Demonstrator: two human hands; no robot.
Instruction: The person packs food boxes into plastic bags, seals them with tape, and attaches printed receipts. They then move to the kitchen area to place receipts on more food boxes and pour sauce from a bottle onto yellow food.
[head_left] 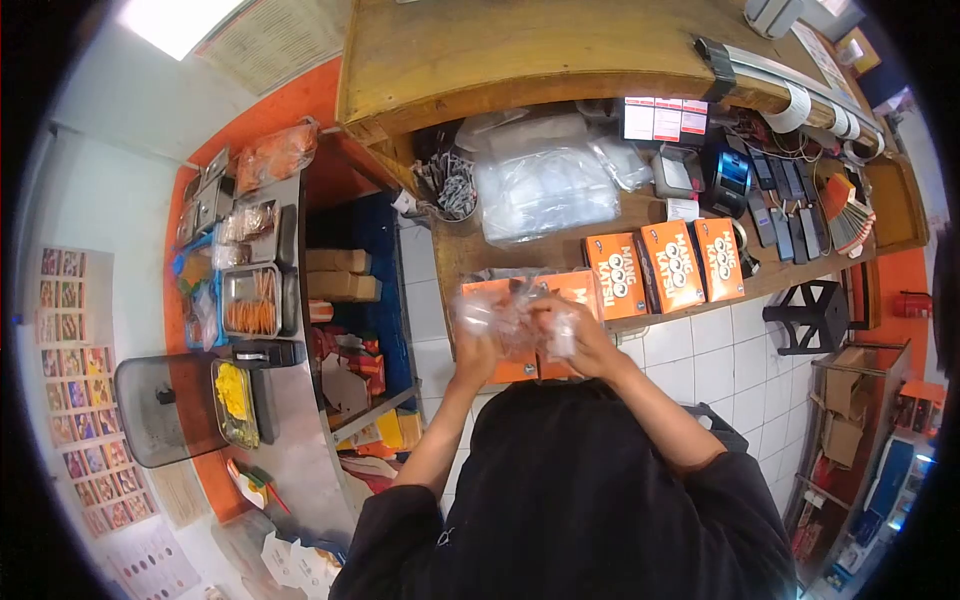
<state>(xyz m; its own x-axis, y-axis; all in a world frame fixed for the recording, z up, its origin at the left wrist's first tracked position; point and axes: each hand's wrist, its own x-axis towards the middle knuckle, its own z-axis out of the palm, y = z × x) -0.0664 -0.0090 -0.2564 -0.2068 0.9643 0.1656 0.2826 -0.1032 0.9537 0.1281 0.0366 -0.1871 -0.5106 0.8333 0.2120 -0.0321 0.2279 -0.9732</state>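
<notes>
My left hand and my right hand are raised over orange boxes at the counter's front edge. Crumpled clear plastic lies between them, and both hands' fingers are closed on it, though motion blurs the fingertips. Beneath the hands, an orange box is partly hidden. To the right stand three more orange printed boxes, a near one, a middle one and a far one. Behind them, a stack of clear plastic bags rests on the wooden counter.
A cup of wrapped utensils sits at the counter's left. Farther right are a card terminal, several phones and a screen. A black stool stands on the tiled floor. Food trays line the left counter.
</notes>
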